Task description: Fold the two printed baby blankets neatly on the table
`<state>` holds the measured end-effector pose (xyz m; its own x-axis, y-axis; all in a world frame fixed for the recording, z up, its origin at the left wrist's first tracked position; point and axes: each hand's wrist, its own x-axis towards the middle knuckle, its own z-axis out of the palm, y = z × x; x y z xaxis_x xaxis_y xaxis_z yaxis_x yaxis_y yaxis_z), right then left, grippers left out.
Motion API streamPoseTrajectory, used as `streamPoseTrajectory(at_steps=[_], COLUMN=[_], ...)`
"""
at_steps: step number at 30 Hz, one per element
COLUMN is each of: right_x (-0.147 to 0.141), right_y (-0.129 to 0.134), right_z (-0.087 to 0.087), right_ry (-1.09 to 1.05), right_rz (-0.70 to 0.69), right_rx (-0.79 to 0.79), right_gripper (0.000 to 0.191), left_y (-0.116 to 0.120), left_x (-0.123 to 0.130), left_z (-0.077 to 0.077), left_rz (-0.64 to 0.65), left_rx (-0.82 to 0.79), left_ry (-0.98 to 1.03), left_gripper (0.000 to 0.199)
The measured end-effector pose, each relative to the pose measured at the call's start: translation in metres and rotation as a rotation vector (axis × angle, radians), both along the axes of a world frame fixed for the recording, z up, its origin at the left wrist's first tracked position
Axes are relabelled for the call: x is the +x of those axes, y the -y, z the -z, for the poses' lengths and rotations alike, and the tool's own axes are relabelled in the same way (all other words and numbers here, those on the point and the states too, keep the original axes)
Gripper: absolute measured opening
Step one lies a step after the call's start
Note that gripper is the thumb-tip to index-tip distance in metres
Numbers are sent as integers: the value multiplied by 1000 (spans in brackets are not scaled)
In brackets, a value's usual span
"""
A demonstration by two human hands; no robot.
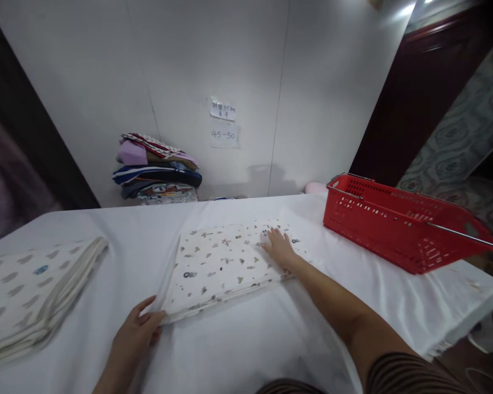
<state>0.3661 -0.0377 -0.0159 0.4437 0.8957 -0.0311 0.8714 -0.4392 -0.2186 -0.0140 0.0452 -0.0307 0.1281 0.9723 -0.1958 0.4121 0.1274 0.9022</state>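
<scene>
"Was it bright?"
"Middling. White glare showed at upper right, and the glossy white tablecloth had a sheen."
"Shadows?"
"Soft grey ones on the flat white panelled wall; the top right corner was dark."
"Sharpness?"
"The folded white printed cloth was fairly clear; the long red perforated plastic basket looked stretched, blurring edgeward."

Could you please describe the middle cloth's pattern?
The middle cloth is white with small grey, brown and greenish motifs; head view.
</scene>
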Motion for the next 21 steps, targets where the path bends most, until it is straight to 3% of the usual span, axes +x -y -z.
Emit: streamPoseTrajectory(at_steps=[3,6,11,16,19,21], right_x=[23,34,49,73,79,79], right_y=[13,15,8,8,4,-5], right_z=[14,24,20,22,21,16], right_ry=[42,56,74,39,45,77], right_rz=[79,60,53,68,63,35], right_rx=[-68,-39,8,-46,-59,-38], right_gripper=[67,65,68,66,67,67], left_y=[3,7,10,5,-5,-15], left_x=[2,4,6,6,-2,-7], left_z=[-6,-13,-21,-14,-10,-18], left_rz=[-29,-15,24,40,106,194], left_rx=[-78,-95,-90,-102,-137,-155], left_ry=[89,56,-1,-56,-117,-268], left_gripper=[74,72,72,68,71,69])
